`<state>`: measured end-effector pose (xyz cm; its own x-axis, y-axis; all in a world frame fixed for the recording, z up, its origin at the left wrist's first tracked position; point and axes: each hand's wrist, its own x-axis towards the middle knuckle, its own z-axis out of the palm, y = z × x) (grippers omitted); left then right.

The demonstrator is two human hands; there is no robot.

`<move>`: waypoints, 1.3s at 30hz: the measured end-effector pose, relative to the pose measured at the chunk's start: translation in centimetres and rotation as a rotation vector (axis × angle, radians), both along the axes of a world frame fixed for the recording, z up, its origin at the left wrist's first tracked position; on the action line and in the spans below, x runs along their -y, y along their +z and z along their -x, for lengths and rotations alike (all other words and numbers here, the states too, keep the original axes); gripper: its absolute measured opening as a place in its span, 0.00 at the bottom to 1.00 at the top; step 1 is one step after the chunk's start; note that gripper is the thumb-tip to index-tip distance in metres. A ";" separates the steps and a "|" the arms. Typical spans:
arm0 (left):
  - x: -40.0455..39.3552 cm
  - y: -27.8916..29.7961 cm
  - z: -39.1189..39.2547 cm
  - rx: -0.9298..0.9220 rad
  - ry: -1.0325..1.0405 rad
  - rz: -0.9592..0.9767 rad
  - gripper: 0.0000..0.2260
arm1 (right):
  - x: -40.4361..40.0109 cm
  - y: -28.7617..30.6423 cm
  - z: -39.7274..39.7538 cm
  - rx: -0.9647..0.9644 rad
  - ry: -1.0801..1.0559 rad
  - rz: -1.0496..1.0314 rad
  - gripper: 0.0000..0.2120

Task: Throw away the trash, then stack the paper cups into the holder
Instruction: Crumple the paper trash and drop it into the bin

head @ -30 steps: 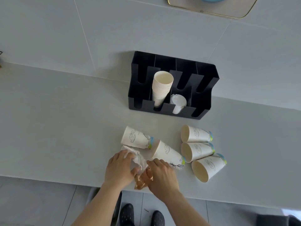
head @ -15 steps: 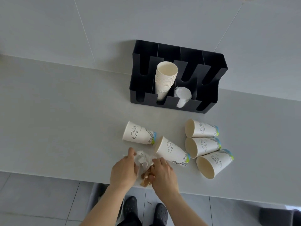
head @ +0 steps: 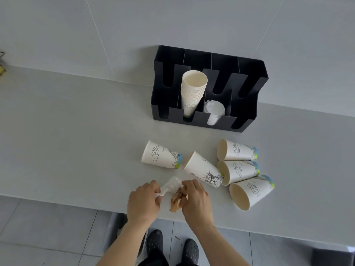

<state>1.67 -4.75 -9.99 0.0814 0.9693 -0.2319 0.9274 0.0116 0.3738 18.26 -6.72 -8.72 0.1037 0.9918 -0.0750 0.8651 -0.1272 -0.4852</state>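
Note:
My left hand [head: 143, 202] pinches a crumpled white tissue [head: 171, 186] near the counter's front edge. Beside it, my right hand [head: 196, 201] grips a crumpled brown paper wad [head: 176, 202]. Several printed paper cups lie on their sides just beyond: one at the left [head: 160, 155], one in the middle [head: 203, 169], and three at the right [head: 237, 151], [head: 239, 170], [head: 249, 191]. At the back stands the black cup holder [head: 209, 121], with a stack of paper cups [head: 193, 91] in one slot and white lids [head: 214, 110] in the slot to its right.
The grey counter [head: 76, 141] runs against a tiled wall. Its front edge lies just under my wrists, with my black shoes [head: 172, 248] on the tiled floor below. A grey bin [head: 115, 231] shows partly under the counter's edge.
My hands have gathered the tissue and the brown paper and pulled them slightly toward the counter's front edge. The view has shifted a little.

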 end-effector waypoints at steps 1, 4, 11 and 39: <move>0.0 0.2 -0.1 0.054 0.029 0.019 0.08 | -0.1 0.0 -0.1 -0.010 0.005 0.001 0.23; 0.0 0.9 -0.9 0.256 0.142 0.079 0.13 | -0.5 0.4 -0.2 -0.063 0.033 0.004 0.23; 0.3 2.8 -1.7 0.514 0.275 0.159 0.16 | -1.3 1.8 -0.2 -0.187 0.137 -0.018 0.20; 13.4 0.0 12.6 0.659 0.841 0.093 0.16 | 3.7 -2.1 15.7 -0.183 0.633 0.168 0.15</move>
